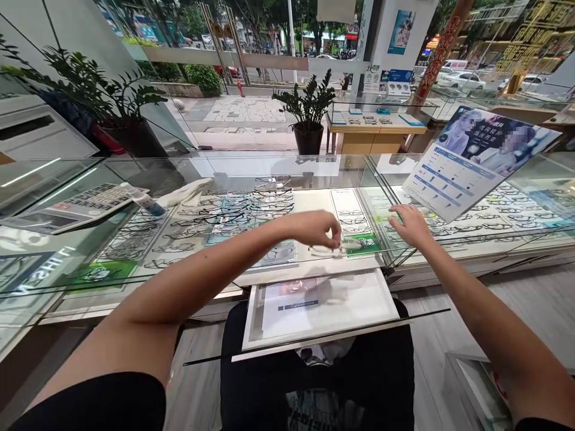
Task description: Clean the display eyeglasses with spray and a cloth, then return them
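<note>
My left hand [320,228] reaches across the front of the glass display counter with its fingers pinched together. Between the fingertips hangs a pair of eyeglasses [330,250], pale and smeared by motion, above the counter's front edge. A pulled-out white drawer [321,341] lies beneath, over my lap, with a sheet of paper [287,320] inside. On the right, my right hand [411,225] is at the glass counter top, fingers apart and holding nothing. Rows of eyeglasses [233,209] lie in the display near my left forearm. A green card [368,244] is just right of the held pair.
A printed sign [476,158] stands on the counter at right. To the left are a calendar [76,206], a small bottle [144,200] and a pale cloth [186,193]. Potted plants [309,134] stand behind the counter. A grey box [478,389] is on the floor at lower right.
</note>
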Available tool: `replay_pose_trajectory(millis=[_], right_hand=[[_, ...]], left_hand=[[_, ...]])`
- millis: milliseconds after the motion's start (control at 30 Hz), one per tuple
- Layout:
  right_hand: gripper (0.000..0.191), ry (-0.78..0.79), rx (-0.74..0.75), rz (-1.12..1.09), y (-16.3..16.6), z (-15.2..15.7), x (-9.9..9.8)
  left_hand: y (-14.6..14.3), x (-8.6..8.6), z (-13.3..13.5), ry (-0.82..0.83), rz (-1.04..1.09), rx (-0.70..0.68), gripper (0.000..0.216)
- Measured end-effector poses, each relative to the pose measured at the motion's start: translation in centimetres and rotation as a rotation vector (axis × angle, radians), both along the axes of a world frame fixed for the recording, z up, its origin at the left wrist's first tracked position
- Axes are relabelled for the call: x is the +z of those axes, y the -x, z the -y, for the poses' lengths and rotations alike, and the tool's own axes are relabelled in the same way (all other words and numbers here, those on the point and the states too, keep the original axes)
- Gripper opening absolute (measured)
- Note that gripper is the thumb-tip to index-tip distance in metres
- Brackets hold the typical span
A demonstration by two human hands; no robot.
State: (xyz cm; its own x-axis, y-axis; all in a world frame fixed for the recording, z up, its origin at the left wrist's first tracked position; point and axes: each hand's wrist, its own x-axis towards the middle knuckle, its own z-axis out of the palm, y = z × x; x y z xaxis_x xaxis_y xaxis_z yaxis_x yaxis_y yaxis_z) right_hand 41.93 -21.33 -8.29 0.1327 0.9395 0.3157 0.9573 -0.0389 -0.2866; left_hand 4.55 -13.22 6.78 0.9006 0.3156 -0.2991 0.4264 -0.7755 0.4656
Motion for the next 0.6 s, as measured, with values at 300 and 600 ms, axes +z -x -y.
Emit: replay_pose_trajectory(millis=[300,600], right_hand=[[0.055,0.018,-0.029,0.024,0.3,0.2,0.3],[0.058,0.033,-0.031,-0.029,0.8,0.4,0.9]], left_hand=[[3.1,-9.8,7.4,0.248,-0.13,0.053,0.011],[-0.2,-20.1,1.2,-0.349,-0.051,0.191,0.023]])
